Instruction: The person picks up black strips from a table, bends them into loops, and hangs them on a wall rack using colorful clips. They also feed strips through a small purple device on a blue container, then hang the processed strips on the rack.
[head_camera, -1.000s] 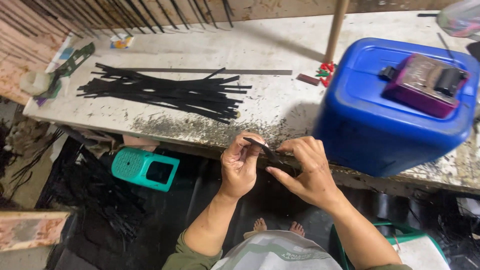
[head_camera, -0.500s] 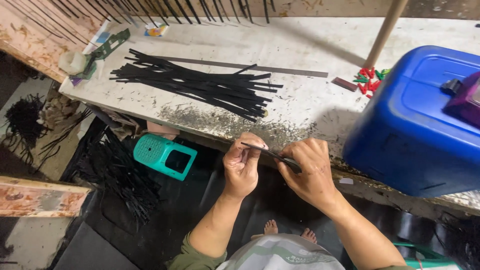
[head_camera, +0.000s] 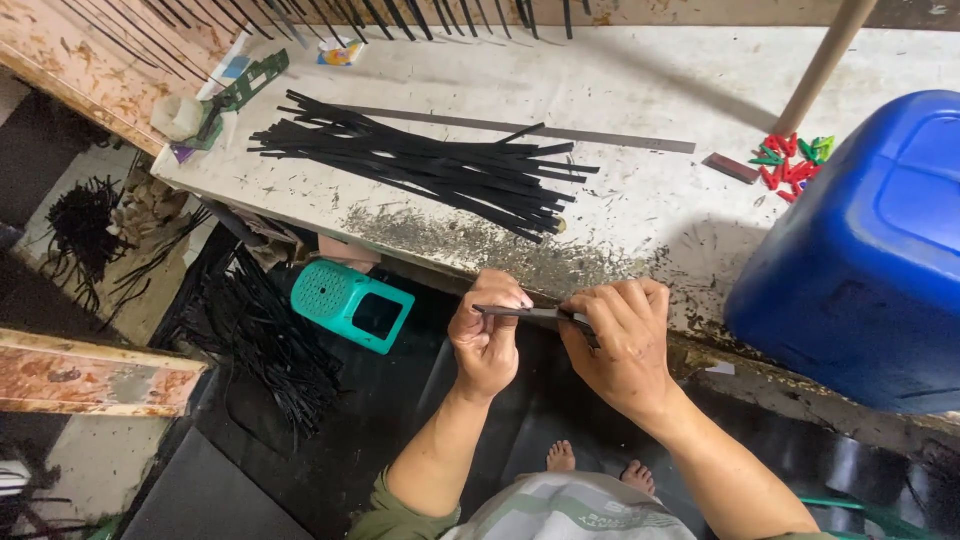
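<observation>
Just below the workbench's front edge, my left hand (head_camera: 488, 338) and my right hand (head_camera: 622, 345) together pinch a short, thin black strip (head_camera: 527, 314) held level between them. The left fingers grip its left end; the right fingers close over its right end, hiding that part. Whether the right hand also holds a small tool, I cannot tell. A pile of long black strips (head_camera: 430, 170) lies on the white, paint-stained workbench (head_camera: 640, 215) beyond my hands.
A big blue plastic drum (head_camera: 870, 260) stands at the right. A long grey ruler (head_camera: 520, 128), small red and green pieces (head_camera: 795, 160), a wooden pole (head_camera: 825, 62) and a green tool (head_camera: 235, 95) lie on the bench. A teal stool (head_camera: 352, 305) and black offcuts (head_camera: 265, 340) lie below.
The view has swung to the left and down, so the blue drum slid toward the right edge. Both hands stay on the black strip at the bench edge, shifted slightly right.
</observation>
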